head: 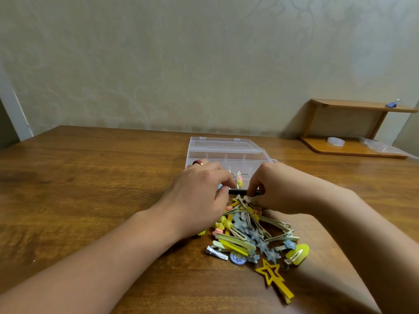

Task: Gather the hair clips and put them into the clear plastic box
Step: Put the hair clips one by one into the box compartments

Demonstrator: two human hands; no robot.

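A wooden table (90,189) is seen from above and behind two bare forearms reaching forward. On the left, the left hand (199,196) is held over the near edge of a clear plastic box (229,155), its fingers curled downward with thumb and forefinger drawn close together; whether anything is pinched between them cannot be told. A red ring (197,162) is worn on one finger of that hand. The box is placed just beyond both hands, with its lid (223,143) laid open toward the wall and a few small clips (238,180) visible inside, between the two hands. A heap of hair clips (251,236) in yellow, blue, pink and silver is spread on the table just in front of the box, beneath and nearer than the hands. To the right, the right hand (276,189) is lowered onto the far end of the heap, its fingertips pinching a small pale clip (248,198). A yellow star-shaped clip (272,274) is laid at the heap's near edge. Far right, against the wall, a small wooden shelf (353,128) is placed.
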